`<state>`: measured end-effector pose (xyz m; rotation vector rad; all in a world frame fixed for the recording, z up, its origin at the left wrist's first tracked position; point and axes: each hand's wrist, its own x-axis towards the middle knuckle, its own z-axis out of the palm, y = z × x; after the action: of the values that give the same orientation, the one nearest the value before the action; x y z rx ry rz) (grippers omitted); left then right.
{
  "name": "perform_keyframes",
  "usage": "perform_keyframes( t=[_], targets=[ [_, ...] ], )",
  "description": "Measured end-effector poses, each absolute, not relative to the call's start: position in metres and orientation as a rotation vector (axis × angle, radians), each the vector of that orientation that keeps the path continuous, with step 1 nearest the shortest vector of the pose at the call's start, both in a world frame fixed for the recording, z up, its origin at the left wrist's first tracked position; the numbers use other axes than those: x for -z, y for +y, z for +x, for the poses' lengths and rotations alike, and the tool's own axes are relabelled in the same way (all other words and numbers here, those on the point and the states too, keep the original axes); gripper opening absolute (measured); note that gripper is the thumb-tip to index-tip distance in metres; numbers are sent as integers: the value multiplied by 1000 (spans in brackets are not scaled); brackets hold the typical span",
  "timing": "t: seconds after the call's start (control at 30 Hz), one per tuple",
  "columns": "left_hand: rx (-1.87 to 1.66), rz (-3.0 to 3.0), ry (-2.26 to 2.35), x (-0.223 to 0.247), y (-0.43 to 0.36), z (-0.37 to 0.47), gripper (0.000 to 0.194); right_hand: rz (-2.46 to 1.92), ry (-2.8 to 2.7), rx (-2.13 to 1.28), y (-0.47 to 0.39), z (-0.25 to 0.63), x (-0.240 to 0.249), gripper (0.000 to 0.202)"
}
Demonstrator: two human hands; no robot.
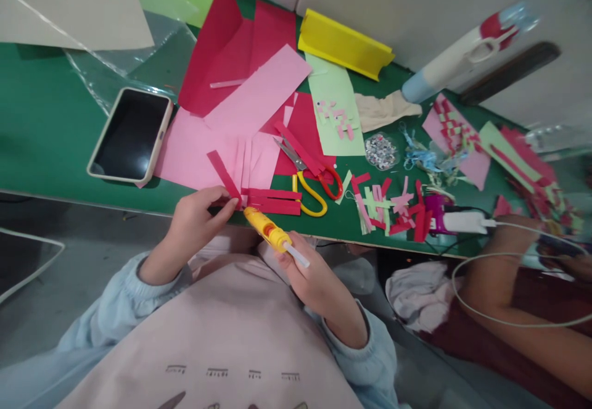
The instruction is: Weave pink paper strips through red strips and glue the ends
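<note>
My left hand (197,227) pinches the end of a red paper strip (222,174) at the table's front edge. That strip slants up and left from a small joined piece, where pink strips (243,163) point away and red strips (275,201) point right. My right hand (308,273) is wrapped round a yellow glue gun (267,228) with a white glue stick poking out of its back. The gun's nozzle is close to the joint of the strips, near my left fingertips. Scissors (303,171) with red and yellow handles lie beyond the strips.
A phone (132,134) lies at the left. Behind are pink and red sheets (261,91) and a folded yellow card (345,44). Cut strips (382,202), googly eyes (380,151) and a white bottle (456,60) are at the right. Another person's arm (494,279) is beside the table, lower right.
</note>
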<state>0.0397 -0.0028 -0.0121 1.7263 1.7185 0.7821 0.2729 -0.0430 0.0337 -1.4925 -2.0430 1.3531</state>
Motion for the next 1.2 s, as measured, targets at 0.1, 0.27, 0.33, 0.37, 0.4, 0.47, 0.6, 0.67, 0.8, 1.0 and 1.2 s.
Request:
perform_keyframes(
  t=[0.1,0.27,0.33,0.37,0.4,0.47,0.6,0.67,0.8,1.0,1.2],
  targets=[
    [-772,1742,1735,13,-3,39,25,-1472,-2051,-1363,-43,272,-35,18],
    [-788,1720,1714,13,-3,39,25,-1463,-2060,-1320,-43,272,-33,19],
    [-780,1720,1716,13,-3,39,26,-1477,-2051,-1314,-43,272,-32,19],
    [-776,1723,1721,13,-4,39,26,-1481,-2051,-1316,-43,272,-32,19],
    [-774,1723,1728,12,-4,39,25,-1481,-2053,-1321,-43,273,-32,19],
    [-769,1720,1734,12,-4,39,25,-1472,-2051,-1334,-43,272,-32,20],
    [-766,1720,1728,10,-3,40,26,-1467,-2040,-1329,-43,273,-30,22],
    [-776,1734,1720,10,-3,41,25,-1464,-2040,-1321,-44,275,-28,22],
    [-776,1738,1734,10,-3,40,24,-1445,-2034,-1337,-45,276,-27,19],
    [-787,1719,1715,11,-4,39,26,-1459,-2032,-1328,-43,274,-28,20],
    [-772,1737,1733,12,-3,39,25,-1444,-2014,-1403,-45,277,-31,24]
  ],
)
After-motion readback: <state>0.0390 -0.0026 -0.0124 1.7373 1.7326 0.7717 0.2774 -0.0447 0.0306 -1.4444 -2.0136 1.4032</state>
